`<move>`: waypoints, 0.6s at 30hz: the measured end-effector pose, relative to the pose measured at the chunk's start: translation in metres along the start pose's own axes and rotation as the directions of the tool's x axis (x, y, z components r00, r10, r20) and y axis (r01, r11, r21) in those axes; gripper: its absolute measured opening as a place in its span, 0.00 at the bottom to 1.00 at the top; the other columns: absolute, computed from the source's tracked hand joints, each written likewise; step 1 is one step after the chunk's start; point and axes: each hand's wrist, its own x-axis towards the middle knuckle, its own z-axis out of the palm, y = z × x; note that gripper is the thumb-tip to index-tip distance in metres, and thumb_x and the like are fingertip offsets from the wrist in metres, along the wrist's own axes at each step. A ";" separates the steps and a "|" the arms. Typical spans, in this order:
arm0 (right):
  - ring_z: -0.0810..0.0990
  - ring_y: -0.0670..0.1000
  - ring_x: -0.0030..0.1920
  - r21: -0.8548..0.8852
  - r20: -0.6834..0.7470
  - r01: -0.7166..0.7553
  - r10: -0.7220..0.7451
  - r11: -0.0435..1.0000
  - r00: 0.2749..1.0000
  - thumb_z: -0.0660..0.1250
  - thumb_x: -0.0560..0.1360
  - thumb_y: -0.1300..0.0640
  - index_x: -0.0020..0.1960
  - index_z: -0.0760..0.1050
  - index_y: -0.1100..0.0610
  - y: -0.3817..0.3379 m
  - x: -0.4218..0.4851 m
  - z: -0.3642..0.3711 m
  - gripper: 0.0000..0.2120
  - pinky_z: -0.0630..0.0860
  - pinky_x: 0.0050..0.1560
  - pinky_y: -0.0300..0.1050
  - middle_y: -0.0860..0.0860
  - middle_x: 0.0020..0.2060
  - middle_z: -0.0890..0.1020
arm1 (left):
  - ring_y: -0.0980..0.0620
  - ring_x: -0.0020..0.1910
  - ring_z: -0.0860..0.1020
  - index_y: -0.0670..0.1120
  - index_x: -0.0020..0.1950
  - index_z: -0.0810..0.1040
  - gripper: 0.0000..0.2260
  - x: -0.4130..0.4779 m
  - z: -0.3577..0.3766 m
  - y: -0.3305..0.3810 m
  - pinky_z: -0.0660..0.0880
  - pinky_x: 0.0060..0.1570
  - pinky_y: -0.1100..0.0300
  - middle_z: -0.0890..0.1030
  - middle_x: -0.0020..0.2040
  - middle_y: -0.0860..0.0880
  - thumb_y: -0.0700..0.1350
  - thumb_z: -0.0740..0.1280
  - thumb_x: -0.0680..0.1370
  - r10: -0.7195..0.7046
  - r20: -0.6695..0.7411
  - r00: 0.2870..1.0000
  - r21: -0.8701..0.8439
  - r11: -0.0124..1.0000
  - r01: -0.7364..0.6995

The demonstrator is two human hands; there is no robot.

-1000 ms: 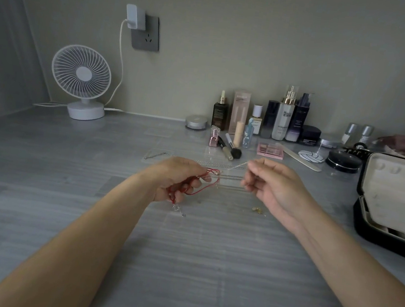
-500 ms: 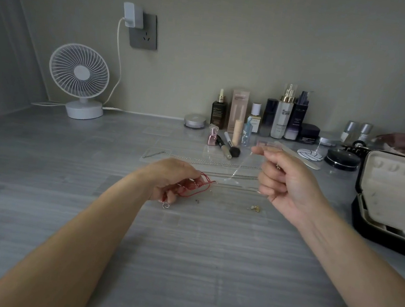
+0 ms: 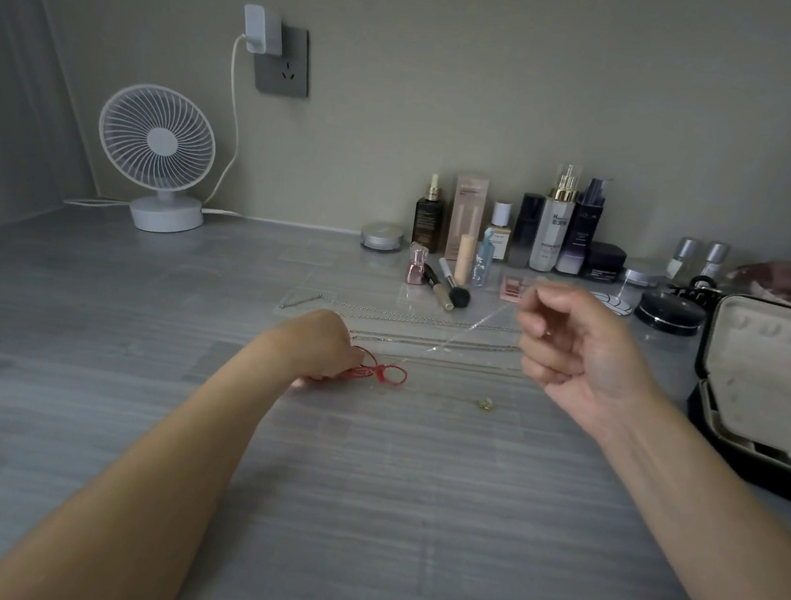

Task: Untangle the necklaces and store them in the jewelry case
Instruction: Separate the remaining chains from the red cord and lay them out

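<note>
L hand (image 3: 322,353) sits low on the desk (image 3: 358,504), knuckles up, fingers curled under & gripping a red cord necklace (image 3: 377,373); a loop of the cord sticks out to the R of the fingers, lying on the desk. R hand (image 3: 576,352) is raised above the desk, palm side toward the camera, fingers curled in tight; it appears to pinch a thin chain (image 3: 467,328) that slants down & left from the fingertips toward the desk near the L hand; exact pinch point too fine to make out.

Three more chains (image 3: 428,341) lie stretched out in rough parallel lines across the desk between & behind the two hands, apart from each other; a small gold pendant (image 3: 485,403) lies nearer the camera, below the R hand.

Jewelry case (image 3: 775,356) stands at far R, lid up, pale lining showing, well apart from the necklaces.

Along the back wall: row of cosmetic bottles (image 3: 555,219), a makeup brush (image 3: 452,289) lying in front of them, a black compact (image 3: 670,312) by the case; white desk fan (image 3: 156,145) at L, its cable going up to a charger in the wall socket (image 3: 283,61).
</note>
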 end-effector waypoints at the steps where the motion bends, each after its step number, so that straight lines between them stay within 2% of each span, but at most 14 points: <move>1: 0.59 0.41 0.17 0.019 0.013 0.017 -0.017 1.000 1.000 0.60 0.68 0.58 0.29 0.76 0.56 0.000 0.000 0.000 0.11 0.50 0.21 0.33 0.47 0.23 0.71 | 0.51 0.26 0.69 0.42 0.33 0.71 0.13 0.001 0.000 0.000 0.64 0.25 0.66 0.72 0.29 0.47 0.47 0.61 0.76 0.006 -0.010 1.000 0.030 1.000 -0.006; 3: 0.62 0.42 0.18 0.024 0.027 0.036 -0.036 0.999 0.999 0.61 0.66 0.59 0.27 0.75 0.58 0.001 0.000 0.001 0.10 0.53 0.20 0.33 0.48 0.23 0.72 | 0.51 0.28 0.70 0.43 0.33 0.72 0.13 -0.001 0.001 0.000 0.65 0.27 0.65 0.73 0.30 0.47 0.48 0.64 0.75 0.021 -0.010 1.000 0.108 0.994 -0.019; 5: 0.65 0.43 0.20 -0.015 0.042 0.019 -0.019 1.000 0.999 0.62 0.68 0.61 0.27 0.75 0.57 0.003 0.001 0.002 0.11 0.56 0.20 0.32 0.49 0.24 0.73 | 0.50 0.31 0.72 0.43 0.38 0.76 0.09 -0.003 0.001 0.001 0.67 0.29 0.64 0.76 0.34 0.48 0.48 0.67 0.73 0.066 -0.001 0.998 0.104 0.992 -0.065; 6: 0.66 0.44 0.21 -0.048 0.044 0.002 0.000 0.999 0.999 0.61 0.70 0.61 0.28 0.76 0.56 0.004 0.001 0.003 0.13 0.58 0.20 0.33 0.49 0.23 0.72 | 0.50 0.33 0.75 0.44 0.42 0.79 0.07 -0.004 0.001 0.002 0.70 0.32 0.63 0.78 0.36 0.48 0.47 0.68 0.72 0.109 0.009 0.994 0.031 0.994 -0.109; 8: 0.67 0.46 0.21 -0.121 0.034 -0.019 0.023 0.993 0.999 0.58 0.74 0.63 0.29 0.77 0.56 0.008 0.001 0.005 0.18 0.63 0.22 0.36 0.49 0.21 0.72 | 0.52 0.40 0.79 0.48 0.46 0.80 0.05 -0.008 0.001 0.006 0.76 0.42 0.59 0.81 0.42 0.51 0.45 0.69 0.71 0.233 0.010 0.972 -0.233 0.946 -0.225; 11: 0.68 0.47 0.21 -0.163 0.038 -0.008 0.015 0.987 0.999 0.56 0.75 0.65 0.29 0.78 0.56 0.011 0.001 0.007 0.20 0.69 0.29 0.39 0.50 0.18 0.71 | 0.56 0.48 0.78 0.53 0.48 0.78 0.07 -0.017 0.008 0.018 0.75 0.53 0.60 0.81 0.48 0.53 0.41 0.67 0.75 0.419 0.016 0.908 -0.529 0.774 -0.348; 13: 0.69 0.47 0.21 -0.172 0.049 -0.012 0.020 0.985 0.999 0.55 0.75 0.66 0.29 0.79 0.56 0.012 0.002 0.007 0.21 0.73 0.32 0.39 0.50 0.18 0.71 | 0.57 0.49 0.79 0.53 0.49 0.78 0.08 -0.023 0.017 0.027 0.75 0.55 0.62 0.81 0.50 0.51 0.40 0.67 0.76 0.511 0.046 0.859 -0.618 0.690 -0.377; 15: 0.69 0.46 0.22 -0.163 0.045 -0.028 0.036 0.986 0.998 0.55 0.75 0.65 0.29 0.79 0.55 0.012 0.002 0.007 0.21 0.76 0.34 0.39 0.49 0.19 0.71 | 0.54 0.51 0.79 0.51 0.47 0.80 0.06 -0.026 0.025 0.033 0.74 0.57 0.61 0.82 0.52 0.48 0.41 0.66 0.76 0.554 0.055 0.831 -0.626 0.667 -0.404; 18: 0.66 0.46 0.22 -0.085 0.046 -0.048 0.052 0.995 0.998 0.60 0.71 0.60 0.27 0.76 0.54 0.011 0.004 0.004 0.15 0.76 0.35 0.39 0.47 0.20 0.69 | 0.51 0.48 0.77 0.48 0.41 0.80 0.08 -0.024 0.022 0.031 0.73 0.53 0.60 0.83 0.51 0.45 0.39 0.64 0.77 0.538 0.026 0.842 -0.652 0.648 -0.394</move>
